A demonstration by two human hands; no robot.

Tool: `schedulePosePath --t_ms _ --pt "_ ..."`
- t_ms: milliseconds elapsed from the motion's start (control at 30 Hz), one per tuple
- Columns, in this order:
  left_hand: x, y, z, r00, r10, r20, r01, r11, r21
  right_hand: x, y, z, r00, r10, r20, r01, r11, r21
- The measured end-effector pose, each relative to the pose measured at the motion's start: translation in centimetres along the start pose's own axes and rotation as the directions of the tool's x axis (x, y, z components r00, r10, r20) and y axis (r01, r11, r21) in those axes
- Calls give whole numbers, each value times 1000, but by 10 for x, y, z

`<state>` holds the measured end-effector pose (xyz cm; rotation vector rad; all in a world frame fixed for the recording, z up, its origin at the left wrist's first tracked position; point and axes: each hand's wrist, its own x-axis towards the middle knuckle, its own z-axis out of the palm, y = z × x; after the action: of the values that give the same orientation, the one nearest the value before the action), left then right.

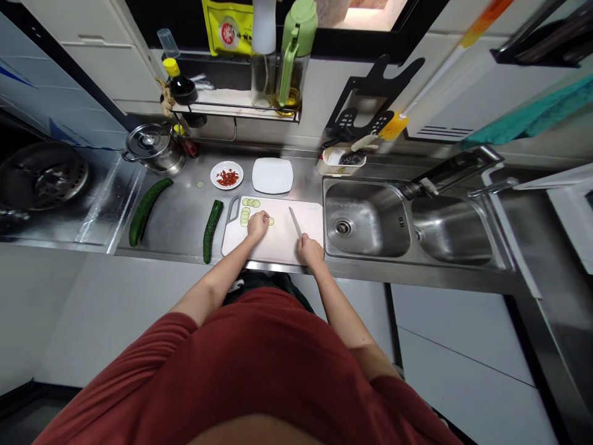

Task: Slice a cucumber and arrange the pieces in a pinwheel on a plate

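My right hand (pixel 310 251) grips a knife (pixel 295 222), its blade pointing up and left over the white cutting board (pixel 282 244). On the board's left half, my left hand (pixel 258 226) is closed, fingers curled together; whatever they may hold is hidden. Just right of those fingertips lies a single cucumber slice (pixel 271 221). More cucumber slices (pixel 245 216) are laid out in rows at the board's upper left. A cut cucumber (pixel 213 232) rests on the steel counter left of the board, and a longer cucumber (pixel 149 211) lies farther left.
Behind the board stand a white square plate (pixel 272 175) and a round plate (pixel 215 180) with chopped red pieces. A lidded pot (pixel 155 148) and a wok (pixel 41 176) are at left. The double sink (pixel 365 216) borders the board's right; a bottle shelf (pixel 231 110) hangs above.
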<state>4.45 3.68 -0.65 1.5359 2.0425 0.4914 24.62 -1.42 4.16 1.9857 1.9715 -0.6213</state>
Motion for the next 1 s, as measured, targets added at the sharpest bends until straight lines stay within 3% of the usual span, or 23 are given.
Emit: schedulePosePath --t_ms 233,533,800,1000 --pt "4 -8 4 1000 -4 3 4 1000 21 -13 7 -4 1000 -30 0 30 999 -33" --pt "8 -14 4 1000 -11 -11 11 1000 12 -50 14 -5 985 -171 26 173 980 -95" --pt "9 -12 3 1000 -21 -5 21 1000 19 -36 -7 4 974 -198 114 208 975 -83" --pt "11 -14 4 1000 -26 4 26 1000 6 -31 -12 8 974 -197 112 207 975 -80"
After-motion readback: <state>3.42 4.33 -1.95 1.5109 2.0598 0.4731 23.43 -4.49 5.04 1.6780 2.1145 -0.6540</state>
